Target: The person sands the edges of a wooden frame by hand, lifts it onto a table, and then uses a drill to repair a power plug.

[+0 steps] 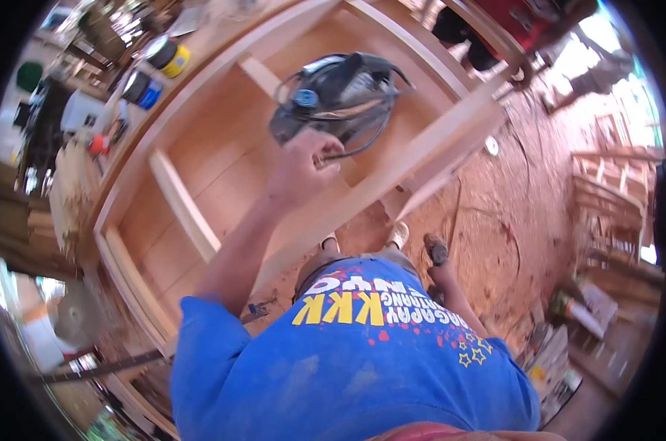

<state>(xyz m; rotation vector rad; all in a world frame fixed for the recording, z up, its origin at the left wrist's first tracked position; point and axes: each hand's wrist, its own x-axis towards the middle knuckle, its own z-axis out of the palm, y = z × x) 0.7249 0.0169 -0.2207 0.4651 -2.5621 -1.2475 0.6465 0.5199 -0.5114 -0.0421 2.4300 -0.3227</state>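
Observation:
My left hand (307, 158) reaches out over a large wooden frame with a panelled inside (223, 176). Its fingers are closed round the black cable (340, 155) of a dark power tool (348, 92) with a blue knob. Loops of the cable surround the tool, and motion blurs it; whether it rests on the panel or hangs just above cannot be made out. My right hand (432, 242) hangs low by my right side, apart from the frame, with something dark around or against the wrist. Its fingers are too small and dark to read.
Wooden crosspieces (182, 202) divide the frame. On the left bench stand a yellow-labelled can (169, 57) and a blue-labelled can (143, 90). Another person (487, 33) stands beyond the frame. Cords lie on the reddish floor (495, 213), and wooden furniture (612, 180) stands at right.

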